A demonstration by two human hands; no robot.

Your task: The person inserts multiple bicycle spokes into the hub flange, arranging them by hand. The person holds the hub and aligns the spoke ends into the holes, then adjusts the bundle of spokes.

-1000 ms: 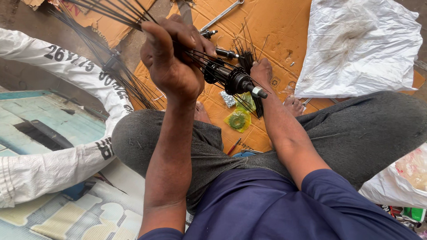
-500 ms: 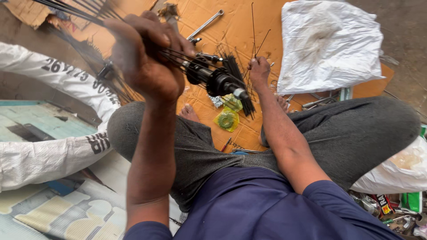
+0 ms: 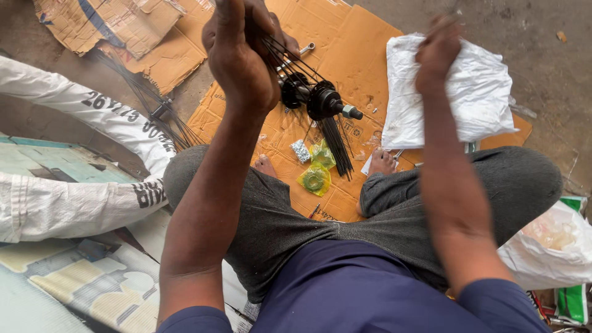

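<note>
My left hand (image 3: 240,55) is raised and shut on a fan of thin black spokes that run into a black wheel hub (image 3: 317,98), which hangs just right of it above the cardboard. More black spokes (image 3: 338,145) hang down from the hub toward the cardboard. My right hand (image 3: 438,52) is lifted over a white plastic bag (image 3: 468,92), its fingers pinched together and blurred; I cannot make out anything between them.
I sit cross-legged on an orange cardboard sheet (image 3: 351,37). On it lie yellow-green packets (image 3: 314,179), a small silver packet (image 3: 300,150) and a wrench (image 3: 302,49). Printed white sacks (image 3: 92,105) and another spoked hub (image 3: 161,111) lie left; a white bag (image 3: 549,240) lies right.
My right hand has risen from the cardboard beside the hub to above the white bag. My left hand still holds the spokes and hub, which have shifted right in view.
</note>
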